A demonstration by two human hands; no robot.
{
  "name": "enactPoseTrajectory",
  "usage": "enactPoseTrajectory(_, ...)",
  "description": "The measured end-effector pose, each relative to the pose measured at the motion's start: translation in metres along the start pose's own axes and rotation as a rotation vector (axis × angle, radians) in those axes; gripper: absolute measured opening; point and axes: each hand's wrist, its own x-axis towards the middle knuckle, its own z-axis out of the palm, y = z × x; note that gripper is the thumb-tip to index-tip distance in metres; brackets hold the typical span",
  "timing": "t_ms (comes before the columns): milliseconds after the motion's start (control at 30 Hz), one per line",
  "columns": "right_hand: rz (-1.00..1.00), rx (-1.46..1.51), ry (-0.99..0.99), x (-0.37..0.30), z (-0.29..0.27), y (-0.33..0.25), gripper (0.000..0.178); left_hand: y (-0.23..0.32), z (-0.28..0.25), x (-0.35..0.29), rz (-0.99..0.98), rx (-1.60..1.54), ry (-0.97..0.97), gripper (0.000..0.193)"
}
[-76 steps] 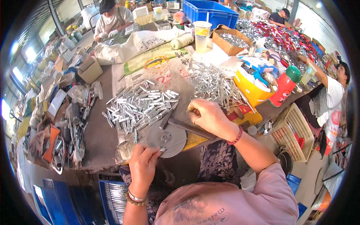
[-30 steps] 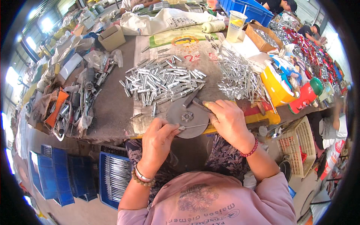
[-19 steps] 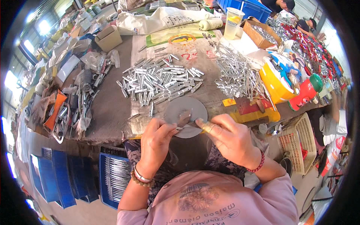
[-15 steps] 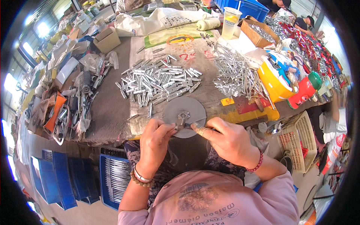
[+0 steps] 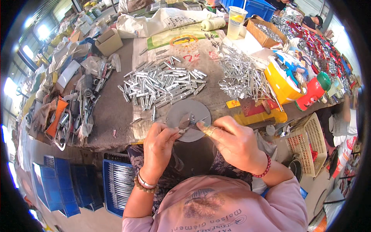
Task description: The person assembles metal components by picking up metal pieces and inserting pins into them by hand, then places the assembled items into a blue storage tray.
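One round grey disc (image 5: 172, 112), lying flat at the near edge of the workbench (image 5: 112, 110), presumably placed there as a firm surface to strike on. One left hand (image 5: 157, 143), thumb and finger pinched narrow on a silver metal piece (image 5: 181, 131) at the disc's near left, apparently to steady it with the palm clear of the hammer (image 5: 186, 120). That tool's head is over the disc, its handle gripped in the right hand (image 5: 237, 143). Two heaps beyond, seemingly sorted by kind: short silver cylinders (image 5: 164, 85); slender metal rods (image 5: 247, 73). Pinched piece: small, bright, slim (finer detail lost to fingers and blur).
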Motion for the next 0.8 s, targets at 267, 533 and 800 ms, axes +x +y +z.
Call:
enactPoseTrajectory(267,0.008,-0.034,-0.108,0.000,0.005,0.000,0.055,0.001,-0.001,0.001,-0.017,-0.003,-0.017,0.023)
enactPoseTrajectory(533,0.003,-0.048,-0.115,-0.004,0.008,0.002,0.049,0.002,-0.001,0.004,0.000,-0.016,-0.020,0.022)
enactPoseTrajectory(800,0.044,0.033,0.071,0.006,0.005,0.012,0.053,-0.001,0.000,0.001,-0.027,-0.002,-0.023,0.021)
